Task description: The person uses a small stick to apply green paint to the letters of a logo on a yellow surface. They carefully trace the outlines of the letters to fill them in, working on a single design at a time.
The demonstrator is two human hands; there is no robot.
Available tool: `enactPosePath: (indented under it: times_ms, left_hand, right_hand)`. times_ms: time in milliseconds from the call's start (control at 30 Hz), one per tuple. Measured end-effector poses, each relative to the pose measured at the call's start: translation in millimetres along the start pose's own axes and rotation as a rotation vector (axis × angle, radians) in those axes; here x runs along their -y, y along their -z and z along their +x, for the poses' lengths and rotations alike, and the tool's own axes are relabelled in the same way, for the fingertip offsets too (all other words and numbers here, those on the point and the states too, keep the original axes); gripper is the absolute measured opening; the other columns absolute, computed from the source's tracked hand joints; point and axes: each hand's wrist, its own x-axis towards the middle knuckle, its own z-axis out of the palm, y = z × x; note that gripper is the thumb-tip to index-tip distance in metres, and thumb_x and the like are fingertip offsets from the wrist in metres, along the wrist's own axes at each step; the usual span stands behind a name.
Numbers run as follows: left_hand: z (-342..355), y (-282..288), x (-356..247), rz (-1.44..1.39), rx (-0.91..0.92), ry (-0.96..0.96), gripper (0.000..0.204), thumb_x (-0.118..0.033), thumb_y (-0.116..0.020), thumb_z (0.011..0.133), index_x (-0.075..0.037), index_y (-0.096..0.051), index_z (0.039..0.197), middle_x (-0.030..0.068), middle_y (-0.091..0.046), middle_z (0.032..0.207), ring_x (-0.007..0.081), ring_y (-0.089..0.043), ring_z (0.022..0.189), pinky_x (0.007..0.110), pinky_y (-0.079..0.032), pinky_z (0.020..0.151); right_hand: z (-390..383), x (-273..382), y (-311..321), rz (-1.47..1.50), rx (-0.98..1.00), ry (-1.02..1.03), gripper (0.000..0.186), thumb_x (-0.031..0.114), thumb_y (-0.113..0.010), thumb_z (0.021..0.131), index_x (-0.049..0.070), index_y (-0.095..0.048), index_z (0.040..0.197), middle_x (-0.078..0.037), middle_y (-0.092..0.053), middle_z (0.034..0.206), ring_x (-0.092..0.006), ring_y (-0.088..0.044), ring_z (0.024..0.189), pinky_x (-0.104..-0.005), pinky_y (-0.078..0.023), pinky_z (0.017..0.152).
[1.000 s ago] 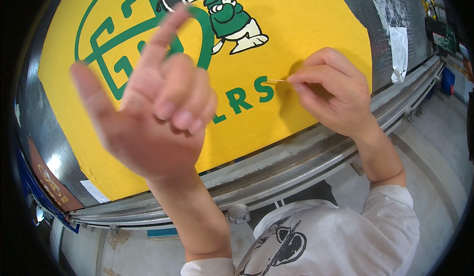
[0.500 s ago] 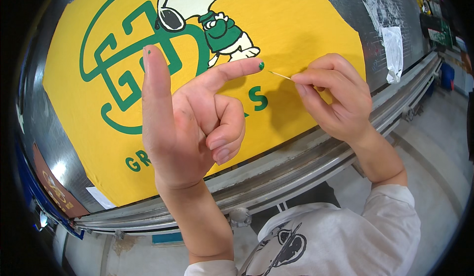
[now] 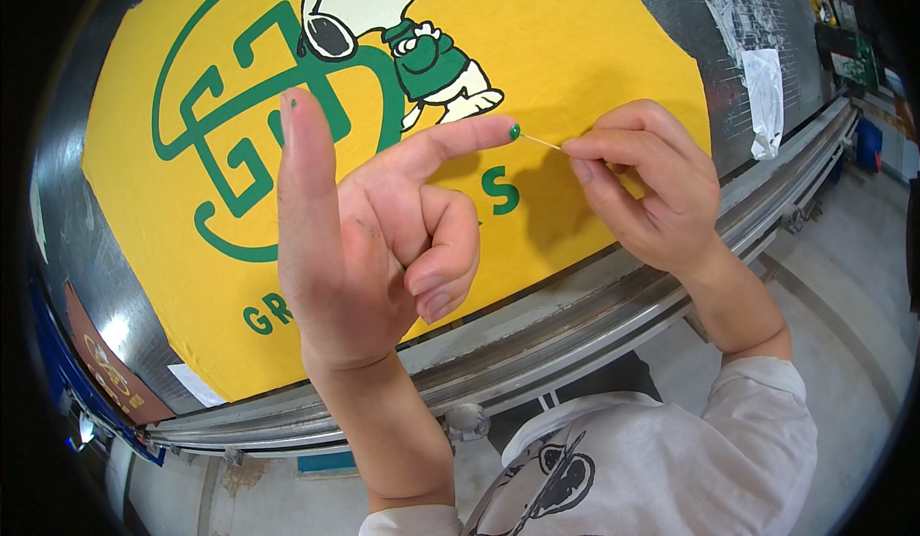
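My left hand (image 3: 374, 220) is raised above a yellow printed fabric panel (image 3: 594, 76), thumb up and forefinger stretched to the right, with the other visible fingers curled. A dab of green paint (image 3: 515, 132) sits on that forefinger's tip, and a tiny green speck marks the thumb. In a pinch, my right hand (image 3: 652, 182) holds a thin wooden toothpick (image 3: 542, 141), whose far end touches the green dab. The panel carries a green looped emblem (image 3: 230, 129), green letters and a white cartoon dog (image 3: 436, 57) in a green top.
The panel lies on a dark metal table with a metal rail (image 3: 537, 354) along its near edge. A crumpled white paper strip (image 3: 764, 105) lies at the right. Beyond the left edge of the panel is a brown printed piece (image 3: 101, 354). Grey floor shows below the rail.
The toothpick's tip, just short of the green dab before, now meets it. My left forefinger has shifted slightly right, and my right hand slightly left.
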Motion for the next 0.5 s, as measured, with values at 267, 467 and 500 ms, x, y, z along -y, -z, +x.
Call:
enactPosePath:
  times_ms: [267,467,500]
  left_hand:
    - [-4,14,-5,-0.198,-0.021,-0.388,0.105,-0.077,-0.037,0.104,0.012,-0.030,0.158,-0.0035,-0.043,0.060,0.0081,-0.042,0.048,0.023,-0.036,0.043]
    - [-4,27,-3,-0.270,0.051,-0.507,0.097,-0.071,-0.042,0.106,0.009,-0.030,0.160,-0.0030,-0.045,0.068,0.0090,-0.042,0.054,0.024,-0.039,0.048]
    - [-4,28,-2,-0.275,0.069,-0.503,0.097,-0.071,-0.042,0.106,0.009,-0.030,0.160,-0.0029,-0.045,0.068,0.0091,-0.042,0.055,0.024,-0.039,0.049]
  right_hand:
    - [0,0,-1,-0.018,0.096,0.042,0.024,-0.008,-0.078,0.075,0.004,-0.075,0.096,-0.007,-0.066,0.085,-0.0225,-0.065,0.074,-0.0325,-0.050,0.064]
    - [-2,-4,-9,-0.059,0.075,0.062,0.023,-0.007,-0.079,0.073,0.006,-0.073,0.092,-0.005,-0.064,0.083,-0.0231,-0.062,0.073,-0.0343,-0.048,0.064]
    - [-3,-3,-9,-0.062,0.073,0.059,0.023,-0.007,-0.079,0.073,0.006,-0.073,0.091,-0.005,-0.064,0.083,-0.0230,-0.062,0.073,-0.0344,-0.048,0.064]
